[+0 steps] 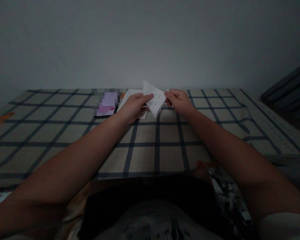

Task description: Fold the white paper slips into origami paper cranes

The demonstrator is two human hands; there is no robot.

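Both my hands hold a small white sheet of paper [156, 99] a little above a checked bedspread [65, 133]. My left hand [133, 107] pinches the sheet's left side with fingers and thumb closed. My right hand [179, 101] grips its right edge, fingers curled. The sheet is bent and tilted, with faint print on it. More white paper [131, 94] lies flat on the cloth just under and behind my left hand.
A phone [107, 104] with a lit pink screen lies on the cloth left of the papers. An orange thing [0, 119] sits at the far left edge. A plain wall rises behind, and dark furniture [290, 90] stands at right.
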